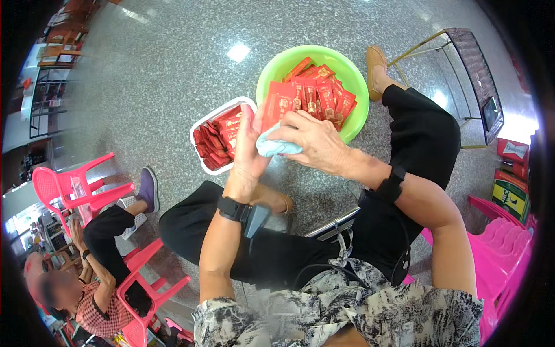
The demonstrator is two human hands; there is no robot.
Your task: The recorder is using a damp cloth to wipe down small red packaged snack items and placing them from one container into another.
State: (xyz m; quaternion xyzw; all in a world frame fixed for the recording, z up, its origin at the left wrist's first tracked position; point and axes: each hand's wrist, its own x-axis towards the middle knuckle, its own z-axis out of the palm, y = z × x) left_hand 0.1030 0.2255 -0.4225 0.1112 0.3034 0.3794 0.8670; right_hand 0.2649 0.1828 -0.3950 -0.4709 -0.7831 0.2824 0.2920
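Observation:
My left hand point(248, 153) is palm-up with its thumb stretched out, its other fingers mostly hidden behind a flat red packet point(278, 101) with gold print that rests against them. A folded light blue cloth point(274, 144) is gripped in my right hand point(318, 141), pressed over the packet's lower end. Beyond the hands, a round green basin point(358, 113) holds many similar red packets point(326, 98). To the left of it, next to my left hand, a white rectangular tub point(199, 159) contains more small red packets point(217, 141).
Speckled grey floor point(173, 69) surrounds the containers. A metal-framed chair point(474, 87) stands far right, near my foot point(376, 63). Pink plastic stools point(500, 248) are stacked at right. On the left a person point(107, 303) sits among red plastic chairs point(81, 185).

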